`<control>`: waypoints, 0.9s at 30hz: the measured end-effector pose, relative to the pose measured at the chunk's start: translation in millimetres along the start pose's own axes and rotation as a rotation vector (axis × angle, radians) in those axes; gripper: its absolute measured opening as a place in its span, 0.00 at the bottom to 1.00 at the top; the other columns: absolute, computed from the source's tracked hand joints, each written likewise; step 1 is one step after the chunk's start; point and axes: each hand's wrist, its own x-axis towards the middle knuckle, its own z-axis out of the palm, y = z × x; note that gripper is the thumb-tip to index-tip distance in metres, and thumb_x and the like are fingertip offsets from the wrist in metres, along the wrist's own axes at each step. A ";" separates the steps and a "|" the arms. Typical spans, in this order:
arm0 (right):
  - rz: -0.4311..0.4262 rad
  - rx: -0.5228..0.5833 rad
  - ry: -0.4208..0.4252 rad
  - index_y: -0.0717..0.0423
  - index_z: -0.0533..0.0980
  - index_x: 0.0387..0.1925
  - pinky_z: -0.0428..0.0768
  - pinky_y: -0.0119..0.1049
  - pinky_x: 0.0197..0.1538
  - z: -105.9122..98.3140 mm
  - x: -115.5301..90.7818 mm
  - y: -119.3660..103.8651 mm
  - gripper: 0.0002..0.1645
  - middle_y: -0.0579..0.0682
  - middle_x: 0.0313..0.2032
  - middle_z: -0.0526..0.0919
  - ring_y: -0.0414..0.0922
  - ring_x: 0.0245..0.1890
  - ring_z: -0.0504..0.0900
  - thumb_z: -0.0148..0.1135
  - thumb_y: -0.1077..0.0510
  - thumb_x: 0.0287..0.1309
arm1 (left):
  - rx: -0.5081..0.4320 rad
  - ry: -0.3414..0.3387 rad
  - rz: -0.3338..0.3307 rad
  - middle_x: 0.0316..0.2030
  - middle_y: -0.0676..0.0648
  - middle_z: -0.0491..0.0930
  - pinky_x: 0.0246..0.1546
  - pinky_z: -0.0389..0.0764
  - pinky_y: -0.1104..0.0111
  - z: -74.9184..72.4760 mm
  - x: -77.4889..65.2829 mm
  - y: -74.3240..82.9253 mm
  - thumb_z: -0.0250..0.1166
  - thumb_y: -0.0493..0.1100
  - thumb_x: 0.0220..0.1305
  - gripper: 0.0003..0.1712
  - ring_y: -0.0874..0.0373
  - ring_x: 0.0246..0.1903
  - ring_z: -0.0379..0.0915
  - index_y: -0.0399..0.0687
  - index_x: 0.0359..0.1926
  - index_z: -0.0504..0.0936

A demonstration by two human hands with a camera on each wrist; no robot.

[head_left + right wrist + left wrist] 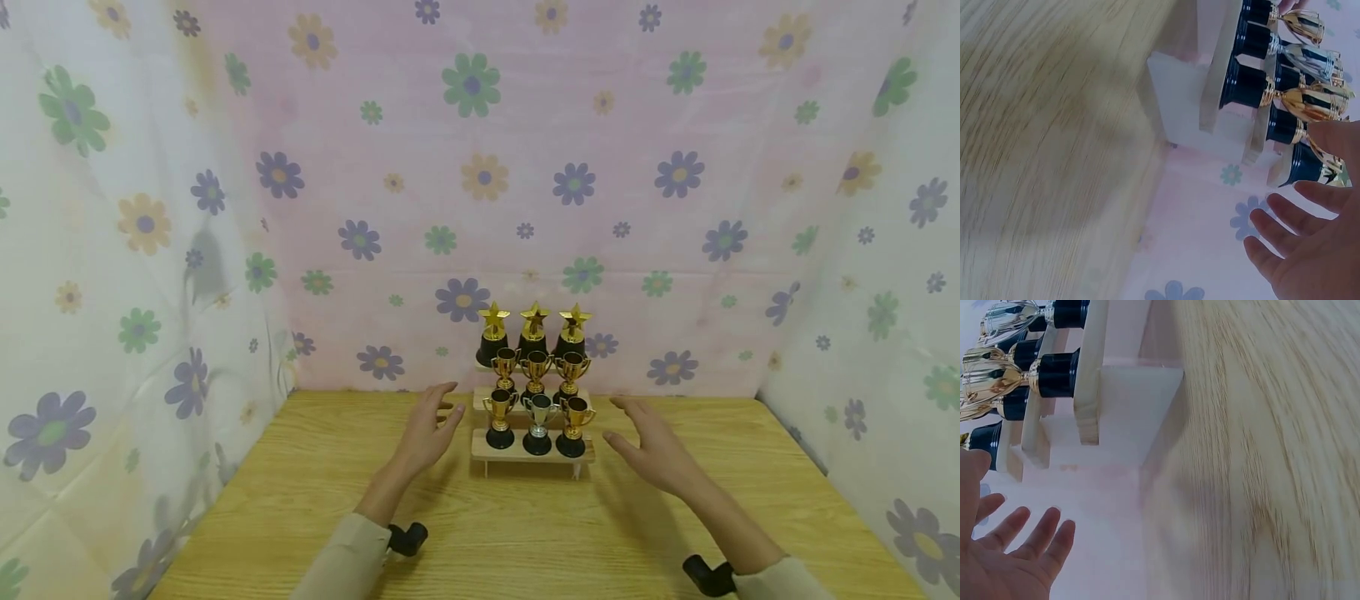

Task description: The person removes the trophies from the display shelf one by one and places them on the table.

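Note:
A three-step wooden stand [483, 448] holds rows of small trophies on black bases. Three gold star trophies [533, 343] line the top step, and gold two-handled cups fill the middle one. On the front step, a silver cup [538, 410] stands between a left gold cup [499, 407] and a right gold cup [575, 417]. My left hand [427, 432] hovers just left of the stand, fingers spread and palm turned inward. To its right, my right hand [658, 452] faces it the same way, apart from the cups. Both hands hold nothing.
The stand is on a wood-grain table [337, 500] near its back edge. Flower-print cloth [420, 150] hangs behind and along both sides. A black strap piece [407, 539] sits at my left wrist, another black piece [708, 575] at my right.

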 end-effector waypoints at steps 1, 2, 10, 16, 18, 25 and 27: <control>-0.002 0.007 0.003 0.65 0.66 0.72 0.74 0.68 0.60 1.7 0.8 -1.7 0.34 0.69 0.66 0.71 0.68 0.64 0.72 0.63 0.55 0.72 | -0.006 0.004 0.003 0.65 0.34 0.71 0.53 0.84 0.48 1.4 0.7 -0.2 0.58 0.43 0.78 0.26 0.37 0.55 0.77 0.38 0.71 0.69; -0.003 0.017 0.004 0.65 0.66 0.71 0.75 0.67 0.59 3.3 1.5 -3.1 0.34 0.68 0.65 0.73 0.68 0.63 0.73 0.63 0.55 0.72 | -0.011 0.007 0.002 0.65 0.34 0.71 0.53 0.84 0.49 2.8 1.5 -0.4 0.58 0.43 0.78 0.26 0.38 0.55 0.78 0.38 0.70 0.70; 0.011 0.061 0.011 0.67 0.71 0.67 0.79 0.62 0.55 15.0 5.5 -9.3 0.30 0.65 0.60 0.78 0.63 0.56 0.78 0.64 0.54 0.71 | -0.067 0.032 -0.011 0.63 0.33 0.74 0.53 0.84 0.50 13.6 7.9 -0.1 0.60 0.41 0.76 0.23 0.39 0.54 0.79 0.36 0.67 0.74; 0.037 0.085 0.015 0.67 0.73 0.64 0.80 0.59 0.53 22.2 6.8 -10.6 0.29 0.63 0.57 0.80 0.59 0.53 0.80 0.66 0.54 0.69 | -0.078 0.051 -0.004 0.62 0.35 0.75 0.52 0.85 0.50 21.6 10.6 -1.8 0.60 0.38 0.76 0.22 0.40 0.53 0.81 0.36 0.66 0.75; 0.042 0.100 0.020 0.67 0.74 0.63 0.80 0.59 0.53 23.6 7.1 -11.0 0.29 0.62 0.56 0.80 0.58 0.53 0.80 0.67 0.54 0.68 | -0.082 0.053 0.002 0.63 0.35 0.75 0.52 0.85 0.49 23.8 11.4 -1.6 0.60 0.38 0.76 0.22 0.39 0.54 0.81 0.36 0.66 0.75; 0.072 0.153 0.043 0.65 0.78 0.58 0.81 0.57 0.53 32.5 10.2 -10.1 0.26 0.59 0.53 0.83 0.58 0.51 0.81 0.70 0.53 0.65 | -0.110 0.054 0.022 0.65 0.32 0.73 0.52 0.85 0.49 30.8 14.3 -2.6 0.59 0.37 0.76 0.23 0.37 0.55 0.80 0.34 0.68 0.74; 0.083 0.169 0.047 0.64 0.80 0.56 0.81 0.57 0.53 34.5 10.7 -10.6 0.24 0.58 0.52 0.83 0.58 0.50 0.82 0.70 0.53 0.65 | -0.119 0.052 0.026 0.66 0.31 0.72 0.53 0.84 0.48 32.2 14.7 -2.5 0.58 0.36 0.76 0.23 0.35 0.56 0.79 0.33 0.68 0.73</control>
